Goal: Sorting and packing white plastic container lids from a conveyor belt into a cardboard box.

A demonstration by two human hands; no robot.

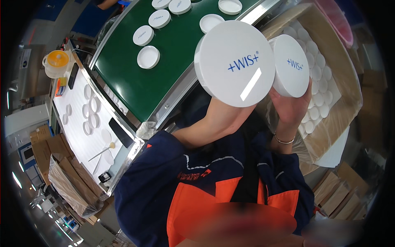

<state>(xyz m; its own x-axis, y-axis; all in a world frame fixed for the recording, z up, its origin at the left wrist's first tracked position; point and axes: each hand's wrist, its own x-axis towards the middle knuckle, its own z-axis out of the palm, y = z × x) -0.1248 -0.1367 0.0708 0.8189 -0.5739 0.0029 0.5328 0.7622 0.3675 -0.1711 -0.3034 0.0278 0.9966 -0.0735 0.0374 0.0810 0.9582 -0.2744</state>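
Close in front of me, my left hand (238, 115) holds up a round white lid (230, 53) with blue print on its top. The lid hides the fingers of that hand. Just to its right, my right hand (290, 106) grips a second white lid (288, 68), also printed in blue. Its fingers wrap the lower edge of that lid from behind. The two lids overlap in view, and I cannot tell whether they touch. Beyond them, several more white lids lie on a green conveyor belt (123, 78), some print side up and others showing their hollow side.
On the right, a lined cardboard box (345, 90) holds rows of white round pieces (319, 84). A lit white table (76, 119) at the left bears clear rings (94, 105), a dark phone (73, 76) and a yellow-topped pot (57, 61). The belt's metal rail (175, 94) runs before me.
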